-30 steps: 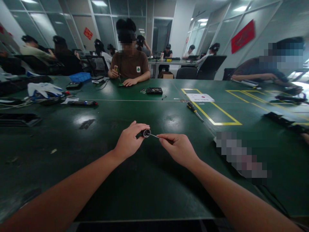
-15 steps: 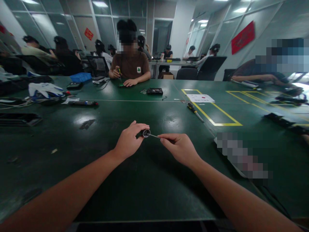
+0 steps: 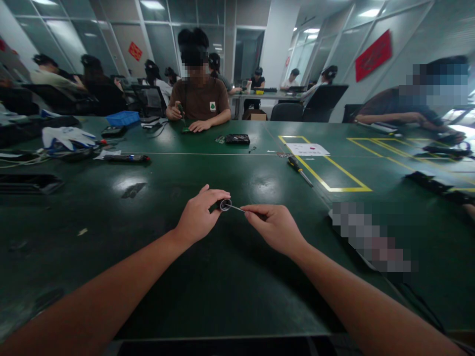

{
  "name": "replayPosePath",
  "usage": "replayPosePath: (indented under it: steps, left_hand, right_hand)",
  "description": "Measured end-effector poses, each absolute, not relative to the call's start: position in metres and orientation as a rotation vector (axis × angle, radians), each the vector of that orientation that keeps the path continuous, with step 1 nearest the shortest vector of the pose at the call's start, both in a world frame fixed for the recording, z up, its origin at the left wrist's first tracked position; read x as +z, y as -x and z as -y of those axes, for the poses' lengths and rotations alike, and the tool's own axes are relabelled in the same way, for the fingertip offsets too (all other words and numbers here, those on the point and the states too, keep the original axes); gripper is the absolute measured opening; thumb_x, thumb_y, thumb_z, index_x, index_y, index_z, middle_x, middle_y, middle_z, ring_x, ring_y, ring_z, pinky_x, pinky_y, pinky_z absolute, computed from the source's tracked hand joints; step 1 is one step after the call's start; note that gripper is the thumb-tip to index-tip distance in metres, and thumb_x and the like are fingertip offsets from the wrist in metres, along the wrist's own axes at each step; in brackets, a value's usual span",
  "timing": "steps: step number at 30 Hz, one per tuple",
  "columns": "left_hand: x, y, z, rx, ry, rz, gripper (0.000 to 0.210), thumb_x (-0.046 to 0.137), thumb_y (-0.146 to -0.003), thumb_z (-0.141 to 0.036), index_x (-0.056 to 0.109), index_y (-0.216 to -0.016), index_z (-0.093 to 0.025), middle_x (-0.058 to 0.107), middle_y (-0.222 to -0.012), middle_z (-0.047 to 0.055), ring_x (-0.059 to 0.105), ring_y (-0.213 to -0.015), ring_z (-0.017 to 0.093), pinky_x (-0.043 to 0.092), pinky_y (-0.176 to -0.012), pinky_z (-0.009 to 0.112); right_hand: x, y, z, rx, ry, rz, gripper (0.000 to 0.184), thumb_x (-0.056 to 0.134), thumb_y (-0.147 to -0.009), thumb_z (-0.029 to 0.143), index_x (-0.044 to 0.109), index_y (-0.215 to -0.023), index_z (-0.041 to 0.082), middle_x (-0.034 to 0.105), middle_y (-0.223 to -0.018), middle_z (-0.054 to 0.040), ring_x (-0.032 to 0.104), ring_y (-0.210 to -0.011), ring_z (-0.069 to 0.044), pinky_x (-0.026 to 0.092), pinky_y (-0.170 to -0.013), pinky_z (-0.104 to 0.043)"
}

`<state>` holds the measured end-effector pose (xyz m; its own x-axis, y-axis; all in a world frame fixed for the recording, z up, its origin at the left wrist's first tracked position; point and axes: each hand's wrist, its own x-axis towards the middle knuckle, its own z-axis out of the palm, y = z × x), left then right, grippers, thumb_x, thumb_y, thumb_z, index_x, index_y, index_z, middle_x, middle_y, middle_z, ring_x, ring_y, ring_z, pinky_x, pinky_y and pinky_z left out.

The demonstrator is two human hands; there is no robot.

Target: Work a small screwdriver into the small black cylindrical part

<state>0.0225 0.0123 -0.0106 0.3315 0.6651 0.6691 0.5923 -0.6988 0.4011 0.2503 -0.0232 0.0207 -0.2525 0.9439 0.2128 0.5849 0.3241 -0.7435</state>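
Note:
Over the green table [image 3: 208,296], my left hand [image 3: 198,212] is closed on a small round dark part with a pale metal rim [image 3: 224,204], its open end turned toward me. A thin metal rod [image 3: 236,208] runs from the fingers of my right hand [image 3: 276,225] to the mouth of that part. The right thumb and index finger pinch the rod, and the palm hides whatever handle it may have. How deep the rod's tip reaches inside the part I cannot tell.
A yellow-and-black screwdriver [image 3: 300,170] lies ahead to the right, by a yellow taped rectangle [image 3: 349,189] and a paper sheet [image 3: 308,149]. A blurred-out flat object [image 3: 371,242] is at right. White gloves [image 3: 65,138] and a blue tray [image 3: 123,118] sit left. A co-worker [image 3: 200,99] works opposite.
My hands keep nearly the same pose, with the rod still at the round part's mouth. The co-worker opposite has shifted the hand holding a screwdriver slightly. The view has moved very little.

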Motion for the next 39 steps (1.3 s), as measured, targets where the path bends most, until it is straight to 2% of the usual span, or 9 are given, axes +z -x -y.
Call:
replayPosePath:
  steps: [5,17,26,39]
  left_hand:
    - [-0.0094,-0.0216,-0.0129,1.337,-2.484,-1.199,0.023,0.066,-0.090,-0.014,0.070,-0.110,-0.023,0.076,-0.117,0.005,0.072,-0.110,0.021,0.041,-0.116,0.057]
    - [-0.0088,-0.0234,-0.0109,1.331,-2.510,-1.179,0.022,0.064,-0.091,-0.014,0.069,-0.110,-0.024,0.076,-0.117,0.004,0.072,-0.108,0.021,0.041,-0.117,0.058]
    - [-0.0103,-0.0210,-0.0129,1.341,-2.500,-1.189,0.026,0.068,-0.088,-0.011,0.069,-0.111,-0.023,0.076,-0.118,0.004,0.072,-0.109,0.020,0.040,-0.117,0.055]
    - [-0.0107,-0.0217,-0.0122,1.329,-2.518,-1.183,0.026,0.068,-0.089,-0.013,0.069,-0.112,-0.024,0.076,-0.118,0.003,0.072,-0.109,0.020,0.039,-0.118,0.056]
  right_hand:
    - [0.0194,-0.2552,0.0186,0.802,1.306,1.909,0.027,0.062,-0.091,0.032,0.082,-0.108,0.024,0.080,-0.082,-0.0013,0.068,-0.067,-0.017,0.050,-0.063,-0.029]
    - [0.0186,-0.2493,0.0236,0.649,1.356,1.943,0.029,0.060,-0.091,0.030,0.082,-0.107,0.023,0.076,-0.070,-0.0004,0.063,-0.056,-0.015,0.047,-0.056,-0.028]
    - [0.0186,-0.2542,0.0204,0.813,1.275,1.931,0.026,0.063,-0.091,0.030,0.083,-0.105,0.024,0.079,-0.079,-0.0006,0.066,-0.063,-0.016,0.048,-0.059,-0.027]
    - [0.0194,-0.2494,0.0240,0.627,1.365,1.938,0.028,0.060,-0.091,0.028,0.083,-0.107,0.022,0.077,-0.070,-0.0007,0.064,-0.056,-0.015,0.047,-0.056,-0.027]
